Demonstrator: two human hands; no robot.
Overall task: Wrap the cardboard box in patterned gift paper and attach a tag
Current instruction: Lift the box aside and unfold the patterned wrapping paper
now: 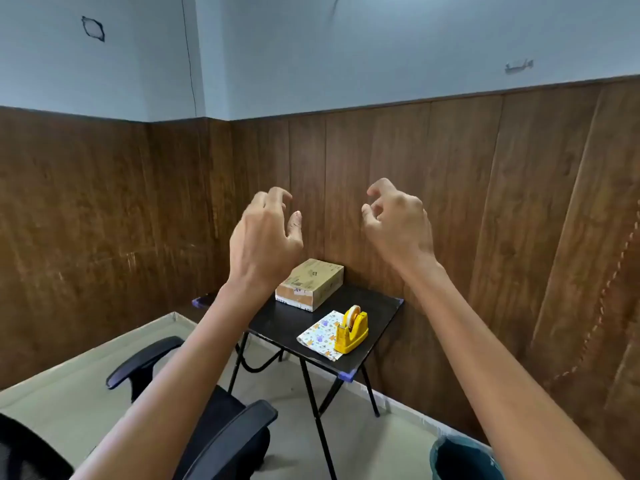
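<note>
Cardboard box (311, 284) print illegibly small; table's (287, 323) left side behind the left forearm (214, 341).

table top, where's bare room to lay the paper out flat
Bare black strip between the cardboard box and the gift paper, and a patch behind the tape dispenser by the wall. Paper and dispenser crowd the near corner.

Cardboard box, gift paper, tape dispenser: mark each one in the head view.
cardboard box (312, 276): head view, middle of its top face.
gift paper (318, 333): head view, bare patterned part left of the dispenser.
tape dispenser (360, 328): head view, side of its yellow body.
</note>
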